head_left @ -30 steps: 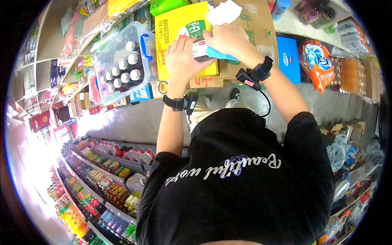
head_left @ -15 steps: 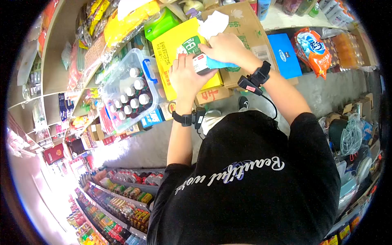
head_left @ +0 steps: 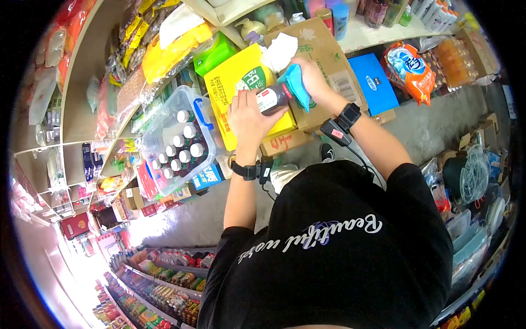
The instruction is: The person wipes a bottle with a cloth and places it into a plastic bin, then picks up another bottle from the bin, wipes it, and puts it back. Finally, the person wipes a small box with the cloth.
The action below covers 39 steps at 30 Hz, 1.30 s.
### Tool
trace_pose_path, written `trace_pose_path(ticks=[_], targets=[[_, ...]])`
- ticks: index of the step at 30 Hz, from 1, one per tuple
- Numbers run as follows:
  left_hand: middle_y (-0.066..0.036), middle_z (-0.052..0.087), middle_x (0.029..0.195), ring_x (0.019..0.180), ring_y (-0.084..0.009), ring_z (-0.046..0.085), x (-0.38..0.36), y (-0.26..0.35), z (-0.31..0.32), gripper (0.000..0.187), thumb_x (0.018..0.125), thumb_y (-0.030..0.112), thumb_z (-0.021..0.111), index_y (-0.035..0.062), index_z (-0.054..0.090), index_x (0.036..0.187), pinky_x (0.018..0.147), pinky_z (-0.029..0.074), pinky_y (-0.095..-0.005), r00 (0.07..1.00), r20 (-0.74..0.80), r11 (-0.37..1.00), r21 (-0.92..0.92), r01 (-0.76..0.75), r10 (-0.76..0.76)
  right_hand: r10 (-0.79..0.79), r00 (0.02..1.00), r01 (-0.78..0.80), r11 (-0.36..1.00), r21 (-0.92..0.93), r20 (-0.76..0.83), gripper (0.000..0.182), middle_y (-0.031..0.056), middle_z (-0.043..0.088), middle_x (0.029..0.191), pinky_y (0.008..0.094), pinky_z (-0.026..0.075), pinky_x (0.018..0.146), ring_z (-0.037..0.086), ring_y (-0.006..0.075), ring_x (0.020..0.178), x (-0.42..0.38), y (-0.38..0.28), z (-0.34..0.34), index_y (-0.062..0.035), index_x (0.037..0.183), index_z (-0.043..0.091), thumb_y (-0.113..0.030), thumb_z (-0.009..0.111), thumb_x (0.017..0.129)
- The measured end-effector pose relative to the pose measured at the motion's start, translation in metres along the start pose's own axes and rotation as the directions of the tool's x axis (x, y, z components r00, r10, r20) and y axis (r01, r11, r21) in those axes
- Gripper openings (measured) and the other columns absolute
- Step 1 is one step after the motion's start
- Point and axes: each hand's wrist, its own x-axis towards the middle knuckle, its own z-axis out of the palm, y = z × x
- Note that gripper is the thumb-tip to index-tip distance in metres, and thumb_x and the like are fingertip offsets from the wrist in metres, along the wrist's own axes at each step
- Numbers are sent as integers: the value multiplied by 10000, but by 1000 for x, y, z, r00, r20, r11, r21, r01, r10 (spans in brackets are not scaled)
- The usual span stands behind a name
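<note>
My left hand (head_left: 247,119) is wrapped around a dark bottle (head_left: 282,96) with a white label, tilted on its side above a yellow carton (head_left: 219,88). In my right hand (head_left: 313,81) is a folded blue cloth (head_left: 297,90), held close to the bottle's far end. A crumpled white tissue (head_left: 280,52) lies just beyond, where the yellow carton meets a brown cardboard box (head_left: 323,46). To the left stands a clear plastic tub (head_left: 189,98) with a blue handle, holding several white-capped bottles (head_left: 190,131).
Packaged goods fill the shelves (head_left: 79,109) on the left. Right of the cardboard box are a blue box (head_left: 375,85) and an orange detergent bag (head_left: 412,71). Shelves of small goods (head_left: 164,277) run along the lower left; wrapped items and a coil of cord (head_left: 474,175) sit at right.
My right hand has drawn the blue cloth off the bottle's side towards its far end, so more of the dark bottle and its label show. My left hand keeps its grip.
</note>
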Motion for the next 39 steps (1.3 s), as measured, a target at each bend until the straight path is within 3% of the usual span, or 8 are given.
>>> trace_pose_path(ticks=[8, 12, 14, 16, 24, 31, 33, 39], targets=[[-105, 695, 967, 912, -331, 648, -1, -6, -6, 775, 588, 643, 891, 55, 699, 1055, 800, 528, -433, 998, 35, 997, -59, -54, 56, 54, 998, -58, 987, 150, 36, 364, 198, 729, 861, 402, 548, 737, 696, 294, 747, 2, 19, -2, 20, 1067, 723, -212, 445, 1030], [-110, 692, 1025, 971, -336, 634, -1, -21, 0, 747, 618, 648, 873, 68, 702, 1057, 865, 506, -438, 996, 29, 989, -122, -83, 87, 233, 967, -225, 971, -87, 105, 344, 245, 709, 884, 450, 561, 773, 717, 329, 785, -9, 6, -10, -39, 1010, 730, -224, 440, 1017], [-153, 645, 1180, 1117, -376, 578, 1, -27, -10, 800, 612, 636, 888, 67, 681, 1134, 975, 450, -488, 993, -7, 989, -93, -118, 118, 70, 973, 73, 811, -581, 219, 511, 319, 709, 932, 509, 554, 767, 714, 449, 825, -25, -9, -13, 12, 890, 722, -428, 483, 991], [-175, 612, 1247, 1180, -402, 543, 6, -21, -32, 834, 610, 630, 895, 59, 665, 1174, 1019, 419, -513, 992, -76, 993, -49, -109, 105, 349, 905, -48, 651, -758, 243, 564, 343, 705, 951, 523, 550, 793, 707, 480, 889, -59, -63, -7, 43, 907, 723, -462, 483, 985], [-283, 463, 1381, 1240, -469, 500, -26, 6, -54, 896, 745, 506, 892, -57, 513, 1330, 1043, 451, -501, 917, 197, 917, -136, 375, -346, 70, 922, 226, 702, -676, 381, 630, 340, 698, 913, 496, 551, 790, 701, 457, 850, -56, -14, -26, 91, 877, 719, -515, 557, 935], [-383, 335, 1478, 1242, -583, 462, -2, 41, -16, 954, 802, 394, 851, -190, 373, 1385, 1062, 438, -551, 842, 76, 837, -99, 539, -533, 89, 983, -20, 923, -383, 163, 656, 156, 755, 879, 394, 567, 632, 732, 283, 728, -23, -37, -41, 71, 1005, 702, -573, 576, 1000], [-373, 308, 1509, 1229, -592, 465, 5, 38, -10, 973, 758, 342, 862, -185, 359, 1403, 1049, 449, -552, 869, 129, 865, -103, 491, -478, 204, 947, -202, 979, -35, 248, 591, 136, 736, 835, 365, 588, 700, 720, 261, 728, -32, -67, -43, 31, 1004, 704, -545, 570, 1026], [-339, 266, 1605, 1396, -450, 459, 6, 10, -23, 1036, 695, 178, 805, -94, 282, 1546, 1105, 467, -455, 922, 321, 921, -248, 301, -215, 268, 915, -397, 473, 787, 301, 516, 252, 666, 1251, 500, 578, 956, 682, 389, 1140, 4, -65, -65, 31, 1337, 554, -400, 417, 1089]])
